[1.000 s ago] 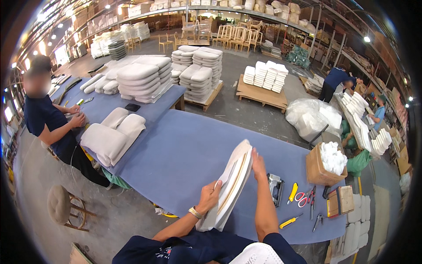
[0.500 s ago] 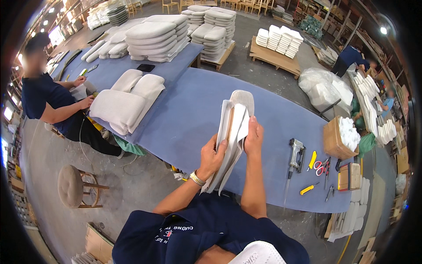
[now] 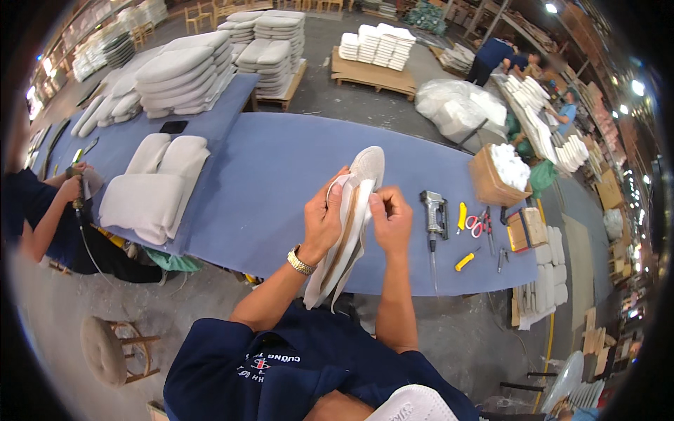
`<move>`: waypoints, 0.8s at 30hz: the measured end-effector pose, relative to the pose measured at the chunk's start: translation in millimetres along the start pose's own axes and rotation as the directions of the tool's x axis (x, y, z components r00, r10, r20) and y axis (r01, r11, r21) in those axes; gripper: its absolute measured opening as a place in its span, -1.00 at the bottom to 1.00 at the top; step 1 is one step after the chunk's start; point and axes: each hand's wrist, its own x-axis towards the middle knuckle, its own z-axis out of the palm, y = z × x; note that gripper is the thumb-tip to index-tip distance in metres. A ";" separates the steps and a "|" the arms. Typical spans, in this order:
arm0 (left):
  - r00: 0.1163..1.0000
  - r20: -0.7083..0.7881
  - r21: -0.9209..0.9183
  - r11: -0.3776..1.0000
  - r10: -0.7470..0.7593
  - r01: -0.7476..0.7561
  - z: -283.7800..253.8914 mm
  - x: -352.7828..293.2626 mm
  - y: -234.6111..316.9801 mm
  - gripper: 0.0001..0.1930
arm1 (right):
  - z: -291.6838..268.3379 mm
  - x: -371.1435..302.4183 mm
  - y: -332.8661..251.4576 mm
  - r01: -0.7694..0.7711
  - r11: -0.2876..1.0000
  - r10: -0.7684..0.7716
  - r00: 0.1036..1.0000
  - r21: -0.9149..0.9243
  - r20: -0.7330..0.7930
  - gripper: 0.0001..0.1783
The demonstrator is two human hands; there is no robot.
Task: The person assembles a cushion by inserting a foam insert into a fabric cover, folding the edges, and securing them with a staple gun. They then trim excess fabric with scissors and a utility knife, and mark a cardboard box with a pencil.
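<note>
Between curled fingers [image 3: 335,201], seemingly a cushion [image 3: 368,165].

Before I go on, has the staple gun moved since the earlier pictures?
No: the staple gun lies as before, just left of the yellow cutter on the blue table; only the view has shifted.

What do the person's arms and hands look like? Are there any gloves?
No gloves: the left hand and right hand are bare. A shiny gold-and-silver metal band, perhaps a watch, circles the left wrist; the right wrist has none. The dark navy sleeves are short.
</note>
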 end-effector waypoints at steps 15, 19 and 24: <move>0.978 0.024 0.004 0.978 -0.207 0.207 67.9 63.6 -55.0 -0.56 | -36.5 99.0 54.0 0.135 0.917 -0.077 0.983 -0.376 0.166 -0.55; 0.968 -0.051 0.056 0.967 -0.246 0.248 69.9 93.6 -93.7 -0.56 | -23.2 120.0 98.3 0.216 0.939 -0.175 0.970 -0.267 0.168 -0.59; 0.955 -0.067 0.311 0.904 -0.288 0.295 84.6 115.6 -129.8 -0.53 | -18.0 148.8 166.6 0.022 0.964 0.009 0.994 -0.267 0.113 -0.63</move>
